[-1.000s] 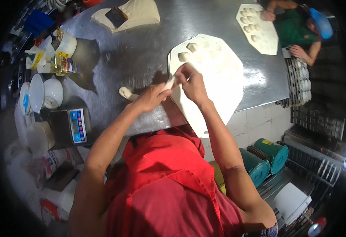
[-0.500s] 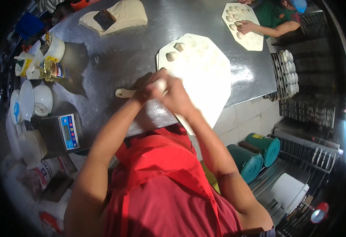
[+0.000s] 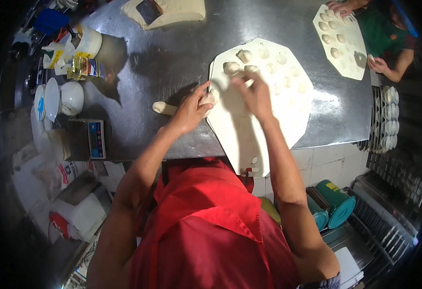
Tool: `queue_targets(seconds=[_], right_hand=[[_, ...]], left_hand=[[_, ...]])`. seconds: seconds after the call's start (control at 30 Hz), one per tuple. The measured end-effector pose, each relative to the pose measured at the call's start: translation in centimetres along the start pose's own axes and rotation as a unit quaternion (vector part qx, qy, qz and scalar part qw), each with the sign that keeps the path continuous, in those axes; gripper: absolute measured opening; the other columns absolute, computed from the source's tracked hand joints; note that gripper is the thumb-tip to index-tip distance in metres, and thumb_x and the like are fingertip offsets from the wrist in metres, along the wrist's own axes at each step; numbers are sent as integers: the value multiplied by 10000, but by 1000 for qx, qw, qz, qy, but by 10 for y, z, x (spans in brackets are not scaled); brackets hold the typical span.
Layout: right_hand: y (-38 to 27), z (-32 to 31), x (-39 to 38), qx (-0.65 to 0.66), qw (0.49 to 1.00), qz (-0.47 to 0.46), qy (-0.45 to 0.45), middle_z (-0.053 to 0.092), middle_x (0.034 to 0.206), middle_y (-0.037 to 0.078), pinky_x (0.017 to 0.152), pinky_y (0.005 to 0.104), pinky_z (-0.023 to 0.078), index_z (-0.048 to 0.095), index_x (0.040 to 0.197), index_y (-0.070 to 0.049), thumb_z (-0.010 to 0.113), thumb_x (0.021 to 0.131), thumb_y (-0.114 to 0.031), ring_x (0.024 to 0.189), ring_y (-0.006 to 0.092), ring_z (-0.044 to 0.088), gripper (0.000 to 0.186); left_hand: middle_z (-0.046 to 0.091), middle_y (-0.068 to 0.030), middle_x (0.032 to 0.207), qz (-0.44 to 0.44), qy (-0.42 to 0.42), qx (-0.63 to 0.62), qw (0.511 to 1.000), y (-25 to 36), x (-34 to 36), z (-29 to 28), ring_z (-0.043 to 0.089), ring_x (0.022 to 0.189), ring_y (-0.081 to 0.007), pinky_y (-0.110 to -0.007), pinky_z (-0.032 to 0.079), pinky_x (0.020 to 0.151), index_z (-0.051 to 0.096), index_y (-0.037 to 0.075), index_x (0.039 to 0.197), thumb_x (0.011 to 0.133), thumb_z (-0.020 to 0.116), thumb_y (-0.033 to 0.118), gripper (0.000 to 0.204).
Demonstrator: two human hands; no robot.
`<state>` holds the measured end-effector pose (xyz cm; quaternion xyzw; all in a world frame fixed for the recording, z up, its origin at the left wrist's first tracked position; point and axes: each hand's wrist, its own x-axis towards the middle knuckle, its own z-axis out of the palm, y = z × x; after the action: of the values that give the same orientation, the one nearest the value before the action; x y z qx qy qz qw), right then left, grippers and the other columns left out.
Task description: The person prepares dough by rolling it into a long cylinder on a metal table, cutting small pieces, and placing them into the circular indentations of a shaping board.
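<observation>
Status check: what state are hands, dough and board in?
Left hand: curled around a dough piece
White board: flat, overhanging table edge, three dough balls on it
Right hand: over the board, blurred, grip unclear
Dough strip: lying on the table
Dough slab: dark tool on top

The dough piece (image 3: pixel 212 98) is off-white, the apron (image 3: pixel 206 185) red.

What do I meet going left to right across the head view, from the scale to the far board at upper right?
Scale, dough roll, left hand holding a lump of dough, right hand, far board.
</observation>
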<state>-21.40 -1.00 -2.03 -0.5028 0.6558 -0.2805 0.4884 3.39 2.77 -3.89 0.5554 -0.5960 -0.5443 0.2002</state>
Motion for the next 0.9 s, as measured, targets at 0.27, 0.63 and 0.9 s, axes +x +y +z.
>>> queue_targets(seconds=[0.27,0.63,0.9], right_hand=[[-49,28,-55,68,993,-65,74,746,925,226,747,440,572,606,1071,26,697,1033,-129,809,314,765,184],[-89,45,-73,17,986,-150,76,713,875,248,769,448,572,687,1128,7,661,1003,-205,784,351,715,247],[6,-49,31,-103,974,-129,153,601,1193,144,807,382,592,697,1334,-31,728,964,-4,918,248,718,372]], left_hand=[[745,-228,1015,68,-179,67,979,38,8,-32,738,1012,-393,-519,525,861,660,-28,1139,1079,583,258,302],[735,-181,897,260,-41,299,917,16,74,23,734,889,-406,-508,580,800,642,-3,1047,1000,624,282,289],[681,-332,1143,15,-38,123,992,41,67,29,681,987,-513,-567,519,897,531,-26,1320,1065,495,241,371]])
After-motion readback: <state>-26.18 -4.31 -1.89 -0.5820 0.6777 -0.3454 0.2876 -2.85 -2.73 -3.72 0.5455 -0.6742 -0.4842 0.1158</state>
